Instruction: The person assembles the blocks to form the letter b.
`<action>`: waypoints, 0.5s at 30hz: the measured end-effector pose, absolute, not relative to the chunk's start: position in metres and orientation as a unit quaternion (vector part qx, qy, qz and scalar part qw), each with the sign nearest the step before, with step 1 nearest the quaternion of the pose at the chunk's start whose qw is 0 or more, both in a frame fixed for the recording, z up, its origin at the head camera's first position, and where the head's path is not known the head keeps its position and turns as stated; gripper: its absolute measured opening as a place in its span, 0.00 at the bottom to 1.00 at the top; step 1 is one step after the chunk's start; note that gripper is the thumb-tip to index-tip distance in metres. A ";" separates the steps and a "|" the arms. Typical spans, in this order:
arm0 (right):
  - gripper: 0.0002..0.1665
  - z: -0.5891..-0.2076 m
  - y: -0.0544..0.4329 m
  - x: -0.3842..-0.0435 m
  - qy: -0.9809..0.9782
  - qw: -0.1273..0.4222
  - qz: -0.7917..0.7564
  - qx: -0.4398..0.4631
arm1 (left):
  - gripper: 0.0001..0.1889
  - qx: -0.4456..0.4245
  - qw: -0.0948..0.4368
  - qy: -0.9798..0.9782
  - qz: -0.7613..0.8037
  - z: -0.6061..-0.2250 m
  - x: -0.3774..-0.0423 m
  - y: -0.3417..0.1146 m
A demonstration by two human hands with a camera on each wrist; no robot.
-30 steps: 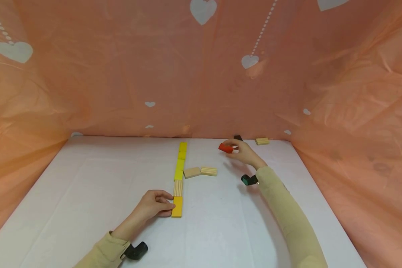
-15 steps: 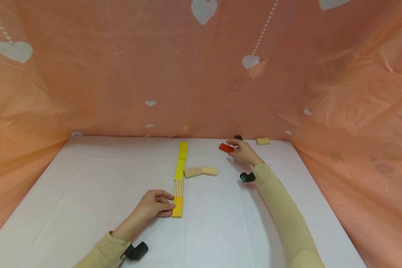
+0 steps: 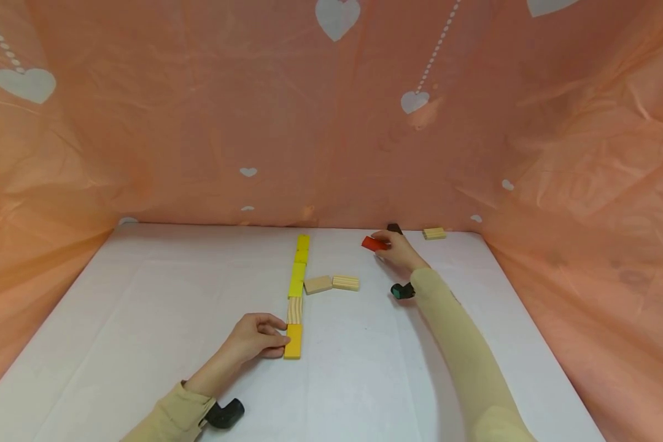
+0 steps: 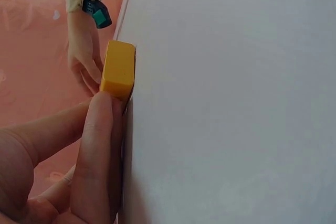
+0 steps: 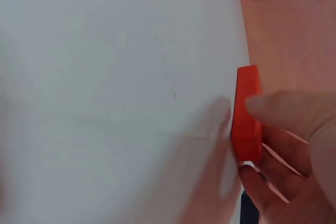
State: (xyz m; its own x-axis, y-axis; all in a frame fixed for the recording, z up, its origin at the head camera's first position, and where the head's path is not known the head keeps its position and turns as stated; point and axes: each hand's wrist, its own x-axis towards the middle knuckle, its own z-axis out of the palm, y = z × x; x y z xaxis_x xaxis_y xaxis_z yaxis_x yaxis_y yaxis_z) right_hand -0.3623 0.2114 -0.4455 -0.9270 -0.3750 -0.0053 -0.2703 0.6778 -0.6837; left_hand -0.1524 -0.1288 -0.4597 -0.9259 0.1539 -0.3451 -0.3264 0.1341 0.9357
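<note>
My left hand (image 3: 254,336) rests at the near end of a row of blocks, its thumb and fingers holding an orange-yellow block (image 3: 293,341). That block (image 4: 119,66) shows at the fingertips in the left wrist view. Beyond it in the row lie a striped plain-wood block (image 3: 295,310) and yellow blocks (image 3: 297,279). Toward the back right, my right hand (image 3: 401,252) pinches a red block (image 3: 373,244). In the right wrist view the thumb presses one face of the red block (image 5: 247,114), with fingers behind it. Whether it touches the table is unclear.
Two plain-wood blocks, one smooth (image 3: 317,284) and one striped (image 3: 345,282), lie right of the row. Another wooden block (image 3: 434,233) sits by the back edge. A dark object (image 3: 395,228) is partly hidden behind my right hand. An orange curtain (image 3: 331,123) surrounds the white table (image 3: 353,380).
My right forearm has shifted left, and the right fingers sit closer around the red block, which looks flatter than a second ago. My left hand and the row stay put.
</note>
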 end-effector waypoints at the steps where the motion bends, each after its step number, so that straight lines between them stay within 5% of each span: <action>1: 0.25 -0.446 0.211 -0.362 0.916 0.071 -0.356 -0.173 | 0.15 -0.057 0.184 0.730 0.656 -0.460 -0.152 -0.129; 15: 0.26 -0.441 0.204 -0.363 0.917 0.051 -0.343 -0.198 | 0.16 -0.060 0.180 0.736 0.649 -0.461 -0.153 -0.129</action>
